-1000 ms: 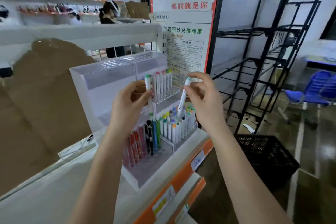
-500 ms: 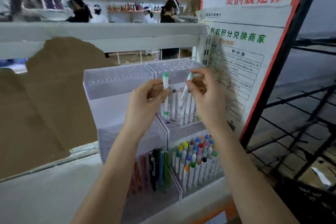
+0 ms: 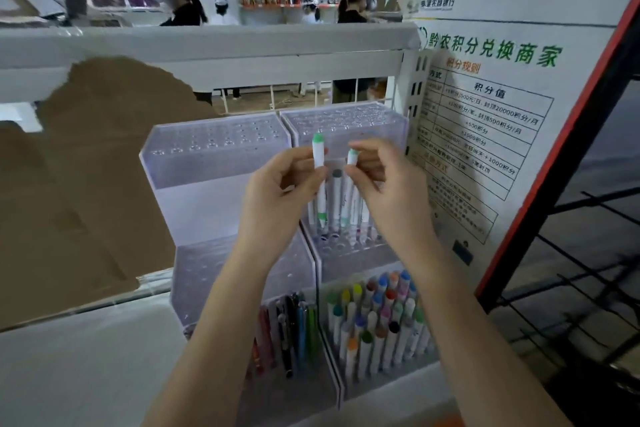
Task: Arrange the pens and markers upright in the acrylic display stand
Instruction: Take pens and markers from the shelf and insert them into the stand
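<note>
A tiered acrylic display stand (image 3: 214, 149) stands on the white shelf. My left hand (image 3: 277, 198) pinches a white marker with a green cap (image 3: 319, 163), held upright over the middle right tier. My right hand (image 3: 388, 191) pinches a second white marker with a teal cap (image 3: 350, 163), its lower end down among several white markers (image 3: 337, 204) standing in that tier. The bottom right tier holds several colour-capped markers (image 3: 377, 319). Several pens (image 3: 294, 329) stand in the bottom left tier.
A printed poster board (image 3: 502, 87) leans just right of the stand. A black wire rack (image 3: 595, 253) is further right. Brown cardboard (image 3: 86, 166) covers the left behind the shelf. Several people stand by shelves in the background.
My head has come closer and turned left, so the stand fills more of the view. Both hands lifted their markers from the bottom tier to the middle right tier.
</note>
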`<state>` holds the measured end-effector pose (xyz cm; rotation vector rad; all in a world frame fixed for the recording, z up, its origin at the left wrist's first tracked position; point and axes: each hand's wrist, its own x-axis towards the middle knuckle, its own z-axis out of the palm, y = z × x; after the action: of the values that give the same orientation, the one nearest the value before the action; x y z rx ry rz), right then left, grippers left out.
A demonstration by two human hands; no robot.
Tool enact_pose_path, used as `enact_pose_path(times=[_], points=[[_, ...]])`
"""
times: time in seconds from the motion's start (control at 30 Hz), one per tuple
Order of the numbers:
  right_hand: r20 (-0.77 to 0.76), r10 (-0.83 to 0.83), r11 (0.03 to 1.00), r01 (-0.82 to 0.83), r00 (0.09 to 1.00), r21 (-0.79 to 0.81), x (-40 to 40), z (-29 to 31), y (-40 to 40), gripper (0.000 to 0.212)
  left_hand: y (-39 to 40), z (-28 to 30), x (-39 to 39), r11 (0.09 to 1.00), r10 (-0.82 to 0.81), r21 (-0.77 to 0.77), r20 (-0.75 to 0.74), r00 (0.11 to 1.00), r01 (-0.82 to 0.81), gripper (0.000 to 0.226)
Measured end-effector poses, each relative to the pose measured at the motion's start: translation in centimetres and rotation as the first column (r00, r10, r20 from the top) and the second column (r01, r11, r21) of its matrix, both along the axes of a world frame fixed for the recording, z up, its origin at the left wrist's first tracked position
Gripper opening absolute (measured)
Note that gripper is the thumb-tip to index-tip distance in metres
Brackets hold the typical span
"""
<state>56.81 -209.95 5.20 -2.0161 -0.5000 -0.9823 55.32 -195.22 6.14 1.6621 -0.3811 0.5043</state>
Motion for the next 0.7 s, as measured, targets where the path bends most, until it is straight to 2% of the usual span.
enact_pose_path(times=[0.23,0.37,0.43,0.53,0.7], points=[[0.161,-0.14,0.968,0.169,0.977,-0.185,0.7,-0.5,0.6,0.028,0.4,-0.5,0.1,0.999,-0.023,0.026,-0.005,1.0,0.023,0.017],[0.191,-0.161,0.957,0.2,0.968,-0.209,0.9,-0.2,0.8,0.029,1.0,-0.8,0.0,0.999,-0.012,0.038,-0.02,1.0,0.013,0.017],[0.203,-0.188,0.952,0.229,0.961,-0.202,0.7,0.0,1.0,0.023,1.2,-0.9,-0.2,0.999,0.001,0.036,-0.027,1.0,0.0,0.018],[0.18,-0.221,0.949,0.254,0.958,-0.186,0.3,0.5,1.1,0.015,1.5,-0.9,-0.4,0.999,0.006,0.042,-0.032,0.999,-0.005,0.02],[0.02,-0.244,0.938,0.241,0.97,-0.25,0.5,0.7,1.5,0.018,1.7,-0.8,-0.7,1.0,0.006,0.022,-0.053,0.999,-0.005,0.021]])
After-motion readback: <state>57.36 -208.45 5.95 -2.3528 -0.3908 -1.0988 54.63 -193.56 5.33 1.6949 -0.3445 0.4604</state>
